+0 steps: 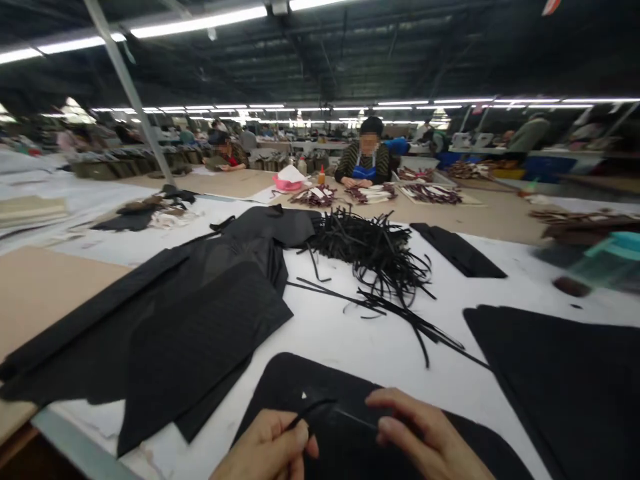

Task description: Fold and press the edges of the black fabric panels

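Left hand (273, 447) grip pinched on thin black strip (313, 408), right hand (425, 437) grip pressed together on dark panel (280, 387), strip heap (373, 250) at twelve o'clock on white bench (340, 333)

We find no text, label, brand, number or sign that can be read anywhere in this view. The black sheets (165, 333) spread at the left and centre of the frame are plain, with no print or tag showing. The black piece (325, 427) at the bottom centre bears only a small white mark, too small to make out as a letter or figure. The bottles (321, 176) on the far counter (500, 213) in the upper centre are too distant and blurred for any label to be read, and the red shape (550, 7) at the upper right edge shows no legible lettering.
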Action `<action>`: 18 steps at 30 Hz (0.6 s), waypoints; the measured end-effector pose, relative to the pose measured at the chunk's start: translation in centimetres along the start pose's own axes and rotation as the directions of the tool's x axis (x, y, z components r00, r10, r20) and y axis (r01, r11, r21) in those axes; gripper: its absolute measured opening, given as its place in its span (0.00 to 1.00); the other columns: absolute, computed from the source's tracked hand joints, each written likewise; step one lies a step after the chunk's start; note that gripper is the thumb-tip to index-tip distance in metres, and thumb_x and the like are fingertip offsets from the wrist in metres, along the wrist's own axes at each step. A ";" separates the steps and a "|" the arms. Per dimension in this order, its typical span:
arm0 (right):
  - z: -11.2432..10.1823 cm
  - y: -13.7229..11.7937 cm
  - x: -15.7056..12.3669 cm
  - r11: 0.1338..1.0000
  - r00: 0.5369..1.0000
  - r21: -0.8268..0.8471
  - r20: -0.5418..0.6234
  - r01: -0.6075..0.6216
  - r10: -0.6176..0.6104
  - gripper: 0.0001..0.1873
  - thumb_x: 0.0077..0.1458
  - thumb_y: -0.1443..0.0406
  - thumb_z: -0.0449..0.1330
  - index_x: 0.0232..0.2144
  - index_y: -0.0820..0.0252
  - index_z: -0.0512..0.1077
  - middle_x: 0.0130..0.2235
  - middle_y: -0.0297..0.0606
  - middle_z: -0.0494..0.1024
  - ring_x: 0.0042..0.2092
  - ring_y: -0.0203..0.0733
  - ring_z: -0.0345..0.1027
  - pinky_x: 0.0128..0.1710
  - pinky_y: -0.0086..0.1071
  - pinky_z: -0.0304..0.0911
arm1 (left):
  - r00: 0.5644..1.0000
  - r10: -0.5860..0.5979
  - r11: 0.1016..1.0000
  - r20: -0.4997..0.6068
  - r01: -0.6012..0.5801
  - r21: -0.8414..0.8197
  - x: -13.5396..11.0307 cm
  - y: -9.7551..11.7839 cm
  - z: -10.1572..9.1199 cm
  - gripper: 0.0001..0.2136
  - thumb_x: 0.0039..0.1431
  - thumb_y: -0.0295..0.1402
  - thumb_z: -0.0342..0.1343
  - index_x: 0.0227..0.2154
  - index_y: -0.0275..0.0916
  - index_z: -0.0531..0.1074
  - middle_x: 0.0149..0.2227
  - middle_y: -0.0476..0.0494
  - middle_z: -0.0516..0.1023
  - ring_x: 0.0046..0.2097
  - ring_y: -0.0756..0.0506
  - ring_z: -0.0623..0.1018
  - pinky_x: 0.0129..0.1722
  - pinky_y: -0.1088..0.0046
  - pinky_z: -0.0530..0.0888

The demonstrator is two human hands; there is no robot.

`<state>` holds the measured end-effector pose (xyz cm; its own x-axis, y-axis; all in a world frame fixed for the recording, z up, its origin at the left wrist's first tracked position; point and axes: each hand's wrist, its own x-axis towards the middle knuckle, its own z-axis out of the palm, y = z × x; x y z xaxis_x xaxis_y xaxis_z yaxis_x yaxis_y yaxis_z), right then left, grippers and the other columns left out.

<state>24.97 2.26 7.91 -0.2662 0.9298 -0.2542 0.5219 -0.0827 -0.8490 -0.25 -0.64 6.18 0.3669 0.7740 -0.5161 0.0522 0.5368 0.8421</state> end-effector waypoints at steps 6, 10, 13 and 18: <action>1.1 -2.3 -1.7 0.933 0.987 0.330 0.125 -0.142 0.106 0.25 0.52 0.55 0.55 0.50 0.61 0.64 0.38 0.40 0.74 0.32 0.39 0.68 0.34 0.32 0.62 | 0.980 -0.047 0.999 0.195 0.047 0.008 1.3 -0.3 1.4 0.23 0.53 0.54 0.48 0.31 0.34 0.68 0.14 0.54 0.67 0.10 0.58 0.50 0.11 0.78 0.42; 1.4 -1.6 -1.7 0.922 0.988 0.359 0.095 -0.147 0.121 0.22 0.53 0.58 0.54 0.51 0.58 0.62 0.41 0.39 0.73 0.30 0.36 0.67 0.31 0.30 0.61 | 0.963 -0.066 0.997 0.260 0.052 0.063 1.4 0.2 2.1 0.20 0.56 0.50 0.47 0.33 0.34 0.69 0.15 0.54 0.67 0.11 0.58 0.52 0.10 0.79 0.44; 1.6 -0.8 -1.6 0.974 0.992 0.201 0.085 -0.104 0.088 0.13 0.54 0.61 0.55 0.43 0.55 0.68 0.34 0.32 0.72 0.29 0.34 0.64 0.30 0.28 0.58 | 0.956 -0.092 0.990 0.278 0.057 0.130 1.2 0.7 2.5 0.20 0.57 0.49 0.46 0.33 0.34 0.69 0.15 0.54 0.67 0.12 0.57 0.52 0.11 0.79 0.45; 0.4 1.7 -2.6 0.990 0.992 -0.116 0.090 -0.079 0.089 0.10 0.53 0.63 0.53 0.22 0.57 0.67 0.23 0.28 0.65 0.28 0.34 0.58 0.27 0.27 0.50 | 0.951 -0.210 0.935 0.227 0.127 0.331 0.5 0.6 1.6 0.12 0.52 0.39 0.48 0.28 0.36 0.70 0.13 0.56 0.64 0.13 0.56 0.52 0.13 0.78 0.46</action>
<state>26.21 -0.49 6.93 -0.2903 0.8826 -0.3697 0.6319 -0.1133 -0.7667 1.44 -0.50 6.65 0.5491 0.5473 -0.6317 0.4025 0.4892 0.7737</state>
